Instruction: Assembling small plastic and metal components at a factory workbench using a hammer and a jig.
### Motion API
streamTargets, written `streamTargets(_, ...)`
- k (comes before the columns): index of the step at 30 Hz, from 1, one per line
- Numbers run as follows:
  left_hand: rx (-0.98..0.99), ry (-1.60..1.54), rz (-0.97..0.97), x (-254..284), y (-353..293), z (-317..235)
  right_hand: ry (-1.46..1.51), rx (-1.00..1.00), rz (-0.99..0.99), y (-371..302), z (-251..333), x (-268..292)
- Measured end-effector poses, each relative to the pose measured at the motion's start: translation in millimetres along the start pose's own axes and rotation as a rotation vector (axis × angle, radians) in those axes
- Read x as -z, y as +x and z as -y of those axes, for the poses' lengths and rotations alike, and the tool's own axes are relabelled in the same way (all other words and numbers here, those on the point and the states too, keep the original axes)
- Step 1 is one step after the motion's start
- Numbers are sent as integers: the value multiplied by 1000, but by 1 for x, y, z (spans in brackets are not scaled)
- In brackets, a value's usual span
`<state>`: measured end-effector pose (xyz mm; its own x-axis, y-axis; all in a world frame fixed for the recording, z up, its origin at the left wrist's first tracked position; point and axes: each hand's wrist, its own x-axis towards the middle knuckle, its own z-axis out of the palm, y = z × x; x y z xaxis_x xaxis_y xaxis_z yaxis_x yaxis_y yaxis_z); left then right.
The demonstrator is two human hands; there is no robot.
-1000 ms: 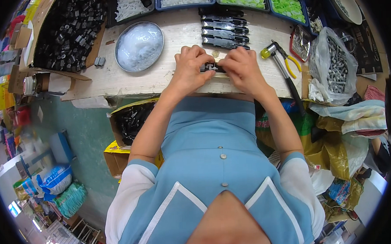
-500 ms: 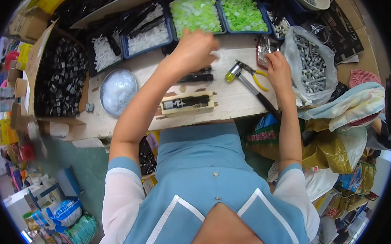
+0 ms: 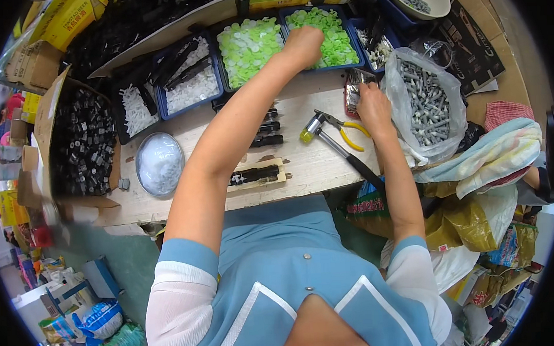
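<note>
My left hand point(image 3: 304, 46) reaches over the blue tray of bright green discs point(image 3: 335, 50), its fingers curled down among them and their tips hidden. My right hand point(image 3: 374, 109) has its fingers bunched at a small red container of thin metal pieces point(image 3: 352, 86). What either hand pinches is too small to make out. Below my left forearm, a black part point(image 3: 258, 174) lies in a pale wooden holder point(image 3: 282, 165). More black parts point(image 3: 267, 127) lie just beyond it, partly covered by that arm.
A hammer point(image 3: 344, 146) and yellow-handled pliers point(image 3: 353, 136) lie on the bench. Right of them is a clear bag of grey screw-like pieces point(image 3: 431, 98). Trays of pale green discs point(image 3: 250, 47) and white pieces point(image 3: 193, 90), a round tub point(image 3: 159, 164) and a carton of black parts point(image 3: 84, 141) stand left.
My left hand has moved away from me and right, from near the pale green discs to the bright green ones. My right hand stays at the metal pieces. The whole view has shifted a little.
</note>
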<state>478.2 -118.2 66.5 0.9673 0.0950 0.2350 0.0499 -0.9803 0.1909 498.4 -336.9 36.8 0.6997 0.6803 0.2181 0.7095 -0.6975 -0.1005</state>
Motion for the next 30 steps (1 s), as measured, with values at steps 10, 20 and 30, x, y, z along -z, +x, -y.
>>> streamTargets(10,404,-1237,-138,54,-69,-9,247,33,-140,-10,-9,7)
streamTargets(20,418,-2020,-125,52,-248,-56,1566,-4,312,-56,106,79)
streamTargets(30,444,-1993,-256,63,-298,-60,1456,175,456,-80,166,77)
